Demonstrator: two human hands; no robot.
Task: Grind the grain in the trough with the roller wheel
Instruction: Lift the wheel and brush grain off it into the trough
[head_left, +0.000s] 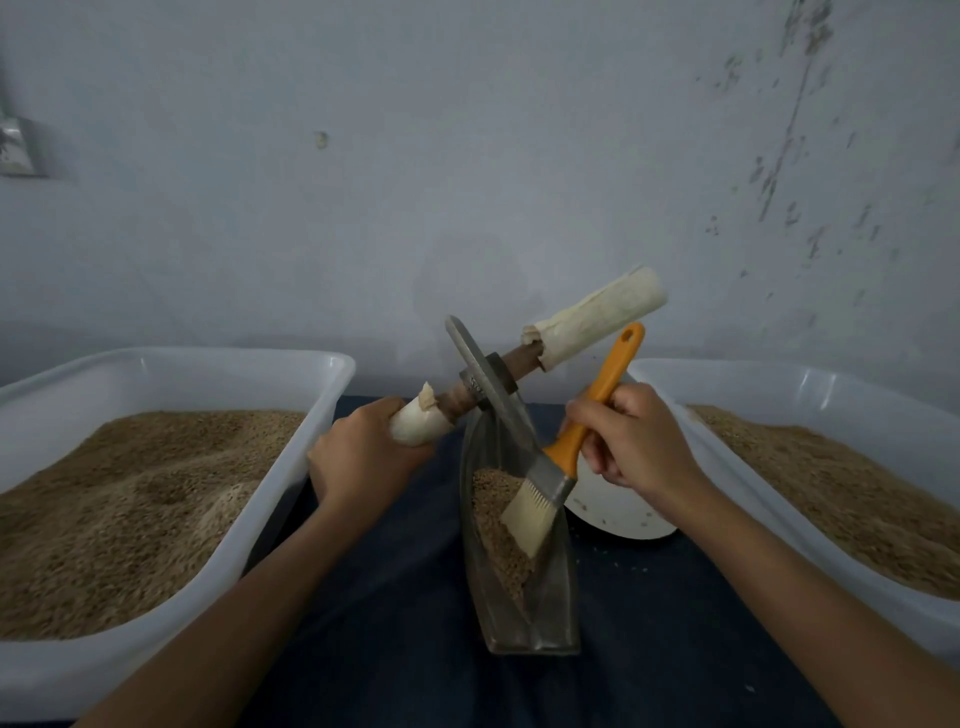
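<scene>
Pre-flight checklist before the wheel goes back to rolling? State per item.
1. Left hand grips the roller wheel's cloth-wrapped handle: ok.
2. Other wrapped handle held: not ok, free.
3. Metal disc wheel seated in the boat-shaped metal trough: not ok, tilted.
4. Orange-handled brush out of the trough: not ok, right hand holds it, bristles on the grain.
5. Trough stable on the dark cloth: cannot tell.

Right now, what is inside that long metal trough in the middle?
Brownish grain lies in the trough, with the brush bristles dipped in. The roller wheel hides its far end.
</scene>
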